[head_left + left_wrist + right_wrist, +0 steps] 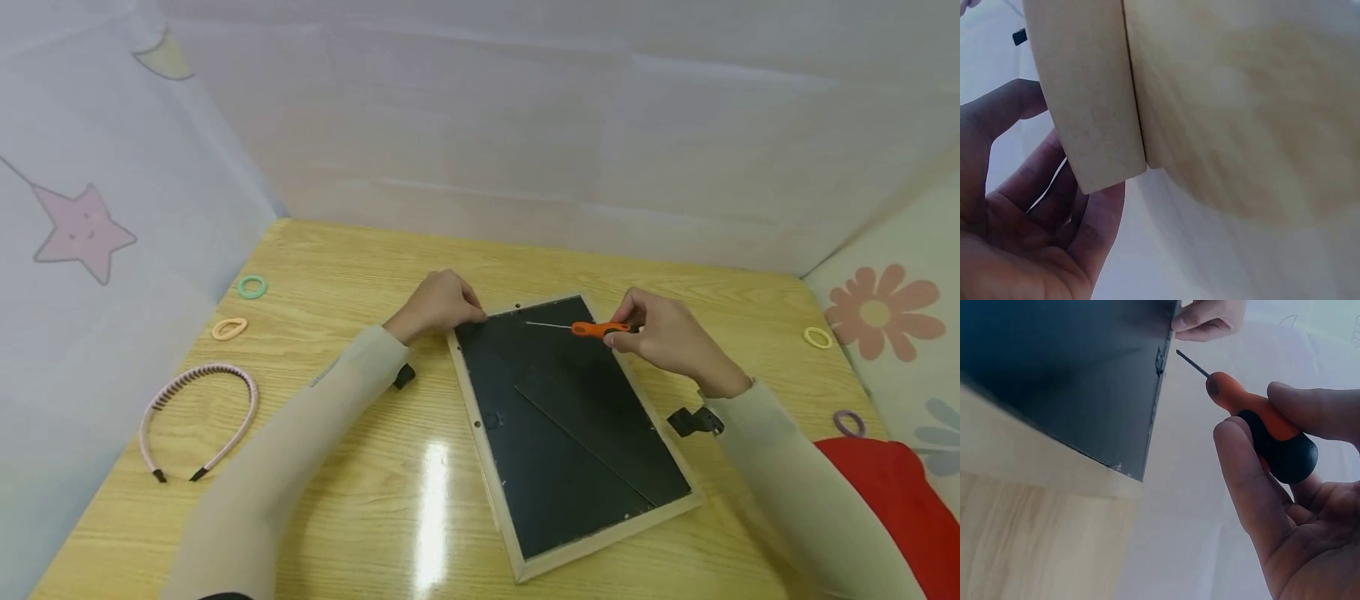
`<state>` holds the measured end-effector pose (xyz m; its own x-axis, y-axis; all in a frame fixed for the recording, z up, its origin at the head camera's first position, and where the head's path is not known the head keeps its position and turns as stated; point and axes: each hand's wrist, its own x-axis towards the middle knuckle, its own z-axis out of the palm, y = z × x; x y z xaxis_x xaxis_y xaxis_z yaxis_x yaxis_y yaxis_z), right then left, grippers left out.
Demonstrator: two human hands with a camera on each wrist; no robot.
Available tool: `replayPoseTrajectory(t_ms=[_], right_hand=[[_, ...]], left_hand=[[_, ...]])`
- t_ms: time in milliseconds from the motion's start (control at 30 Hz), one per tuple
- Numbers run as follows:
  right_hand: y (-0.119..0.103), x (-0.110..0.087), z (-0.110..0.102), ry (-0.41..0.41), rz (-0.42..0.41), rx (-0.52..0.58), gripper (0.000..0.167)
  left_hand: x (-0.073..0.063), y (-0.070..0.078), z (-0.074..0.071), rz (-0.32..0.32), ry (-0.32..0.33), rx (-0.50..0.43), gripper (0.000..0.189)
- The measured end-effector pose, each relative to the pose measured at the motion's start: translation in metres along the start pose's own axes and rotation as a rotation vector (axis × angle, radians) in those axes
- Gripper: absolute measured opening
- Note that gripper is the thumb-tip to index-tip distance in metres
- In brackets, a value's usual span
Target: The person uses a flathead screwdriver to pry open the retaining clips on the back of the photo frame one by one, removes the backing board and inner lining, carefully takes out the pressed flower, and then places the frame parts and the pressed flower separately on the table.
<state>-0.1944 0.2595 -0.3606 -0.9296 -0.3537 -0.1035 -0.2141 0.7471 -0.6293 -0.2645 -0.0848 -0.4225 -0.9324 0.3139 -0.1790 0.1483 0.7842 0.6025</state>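
A picture frame (577, 417) with a pale wooden border and black backing lies face down on the table. At its far left corner, my left hand (444, 302) grips the border, the thumb on one side and the fingers on the other (1041, 187). An orange and black screwdriver (592, 329) is pinched by its handle between the thumb and fingers of my right hand (663, 329). Its thin shaft points left over the backing, toward the far edge; in the right wrist view the screwdriver (1254, 419) has its tip beside the frame's edge.
On the left of the wooden table (352, 500) lie a pink headband (251, 400), an orange hair tie (228, 328) and a green one (252, 287). A yellow hair tie (817, 337) and a purple one (848, 423) lie right. Red fabric (892, 483) shows behind the right sleeve.
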Motion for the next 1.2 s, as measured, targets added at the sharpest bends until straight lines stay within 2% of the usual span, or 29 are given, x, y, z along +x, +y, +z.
replayPoseTrajectory(t_ms=[167, 300, 533, 667, 933, 1100, 1200], right_hand=[[-0.006, 0.000, -0.001, 0.035, -0.004, 0.013, 0.020], [-0.009, 0.001, 0.000, 0.051, -0.009, 0.005, 0.020], [-0.015, 0.004, -0.003, 0.061, -0.046, -0.043, 0.020], [-0.021, 0.005, -0.004, 0.072, -0.028, -0.050, 0.021], [-0.022, 0.008, 0.001, 0.067, -0.056, -0.022, 0.021], [-0.016, 0.011, 0.012, 0.088, -0.077, 0.014, 0.021], [-0.013, 0.014, 0.019, 0.088, -0.090, 0.054, 0.020]], left_hand=[[-0.012, -0.006, -0.003, -0.014, 0.055, 0.068, 0.020], [-0.019, -0.010, -0.003, -0.029, 0.066, 0.099, 0.020], [-0.034, -0.008, -0.003, -0.045, 0.012, 0.073, 0.020], [-0.040, -0.006, -0.002, -0.061, -0.016, 0.058, 0.018], [-0.060, 0.000, 0.004, -0.122, -0.021, 0.005, 0.024], [-0.075, 0.000, 0.008, -0.180, -0.110, -0.116, 0.022], [-0.082, -0.001, 0.009, -0.183, -0.183, -0.196, 0.020]])
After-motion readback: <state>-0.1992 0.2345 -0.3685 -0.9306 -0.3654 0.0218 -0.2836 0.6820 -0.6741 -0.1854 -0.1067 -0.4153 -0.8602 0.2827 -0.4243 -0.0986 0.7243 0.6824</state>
